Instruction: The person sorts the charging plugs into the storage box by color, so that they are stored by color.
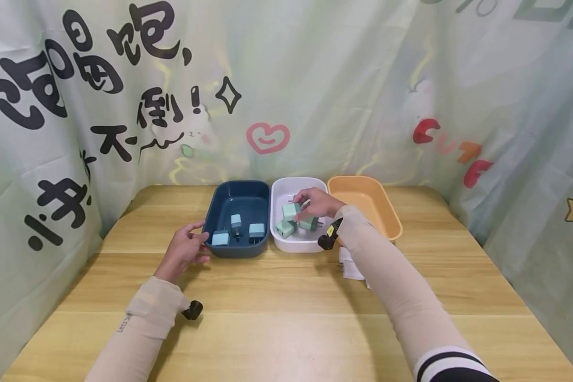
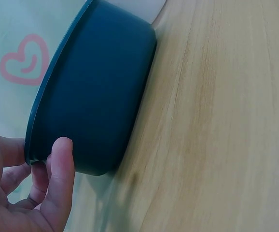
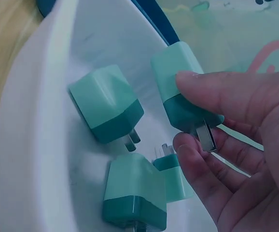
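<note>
The left hand (image 1: pixel 183 249) grips the blue tray (image 1: pixel 241 251) at eight o'clock; the right hand (image 1: pixel 319 203) pinches a charger (image 1: pixel 289 212) over the white tray (image 1: pixel 297 246).

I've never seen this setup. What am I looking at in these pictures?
There's no machine, just a person's bare left hand and right hand. The wide picture comes from a head camera; the others from a black camera on each wrist. The wooden table bears a rounded dark blue tray, white tray and orange tray. The left hand holds the blue tray, where pale blue plugs lie. The right hand holds a blocky two-tone green plug over the white tray, where similar plugs lie.
</note>
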Motion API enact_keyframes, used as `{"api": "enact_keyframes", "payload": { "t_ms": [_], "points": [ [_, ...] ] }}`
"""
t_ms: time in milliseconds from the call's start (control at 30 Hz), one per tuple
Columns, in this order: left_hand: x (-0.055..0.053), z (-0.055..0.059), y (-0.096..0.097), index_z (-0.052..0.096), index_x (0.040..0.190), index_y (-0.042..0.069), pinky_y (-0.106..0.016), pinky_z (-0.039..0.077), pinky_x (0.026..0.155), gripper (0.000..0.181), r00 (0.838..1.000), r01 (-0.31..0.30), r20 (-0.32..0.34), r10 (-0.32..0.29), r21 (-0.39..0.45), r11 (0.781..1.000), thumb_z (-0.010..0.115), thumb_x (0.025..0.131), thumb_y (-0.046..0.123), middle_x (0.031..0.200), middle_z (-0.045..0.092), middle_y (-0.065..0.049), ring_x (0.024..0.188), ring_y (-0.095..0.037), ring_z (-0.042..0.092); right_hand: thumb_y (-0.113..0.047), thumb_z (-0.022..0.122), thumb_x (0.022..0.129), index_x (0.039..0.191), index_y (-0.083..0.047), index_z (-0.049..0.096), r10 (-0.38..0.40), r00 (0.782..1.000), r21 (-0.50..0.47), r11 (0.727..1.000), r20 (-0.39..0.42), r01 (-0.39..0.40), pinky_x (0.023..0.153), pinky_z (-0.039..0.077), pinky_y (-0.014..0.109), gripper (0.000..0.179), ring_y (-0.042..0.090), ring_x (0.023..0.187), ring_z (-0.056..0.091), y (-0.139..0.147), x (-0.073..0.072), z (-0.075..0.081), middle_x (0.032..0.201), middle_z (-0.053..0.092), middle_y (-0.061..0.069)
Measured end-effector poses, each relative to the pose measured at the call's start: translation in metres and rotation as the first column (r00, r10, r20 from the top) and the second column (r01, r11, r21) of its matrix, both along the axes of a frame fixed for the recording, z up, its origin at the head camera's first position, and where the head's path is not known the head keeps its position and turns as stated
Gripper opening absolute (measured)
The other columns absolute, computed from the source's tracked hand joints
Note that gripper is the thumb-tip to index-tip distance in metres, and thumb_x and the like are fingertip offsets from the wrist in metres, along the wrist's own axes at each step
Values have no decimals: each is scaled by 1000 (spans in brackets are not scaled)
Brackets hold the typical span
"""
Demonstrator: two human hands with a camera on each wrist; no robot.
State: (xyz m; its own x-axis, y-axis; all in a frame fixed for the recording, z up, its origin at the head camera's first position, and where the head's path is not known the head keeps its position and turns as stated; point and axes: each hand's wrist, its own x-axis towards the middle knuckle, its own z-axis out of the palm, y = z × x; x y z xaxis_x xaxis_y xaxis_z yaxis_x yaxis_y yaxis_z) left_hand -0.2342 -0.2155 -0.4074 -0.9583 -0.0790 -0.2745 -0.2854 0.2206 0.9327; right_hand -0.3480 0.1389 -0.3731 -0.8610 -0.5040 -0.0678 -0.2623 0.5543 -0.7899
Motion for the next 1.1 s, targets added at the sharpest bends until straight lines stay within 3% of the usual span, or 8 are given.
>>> {"api": "enact_keyframes", "payload": {
  "t_ms": [267,700,900,1100],
  "points": [
    [0,0,1,34,152,18,-36,60,65,51,1000,-9,4,9,0,1000,47,103,15,114,43,-18,84,-24,55,-5,82,74,111,0,63,-63,998,39,997,3,63,93,47,35,42,27,105,57,1,-7,-4,105,63,12],
    [0,-2,1,33,152,18,-36,60,66,50,1000,-7,-12,7,3,1000,46,104,15,117,44,-18,86,-25,54,-6,78,78,112,5,62,-117,993,-6,993,-4,117,92,47,35,39,29,106,57,2,-10,-2,109,63,17],
    [0,-3,1,33,152,18,-36,60,67,50,1000,-5,-15,6,9,1000,45,104,16,117,43,-18,85,-24,54,-3,75,81,117,9,58,-85,996,-43,995,13,86,95,47,37,42,31,109,56,7,-8,0,115,61,23],
    [1,-2,1,33,152,17,-36,60,66,50,1000,-7,-14,7,-5,1000,46,104,16,116,43,-18,86,-25,54,-4,71,86,121,8,54,-36,999,-4,999,-8,36,99,47,41,41,35,112,57,17,6,8,122,57,27]
  ]
}}
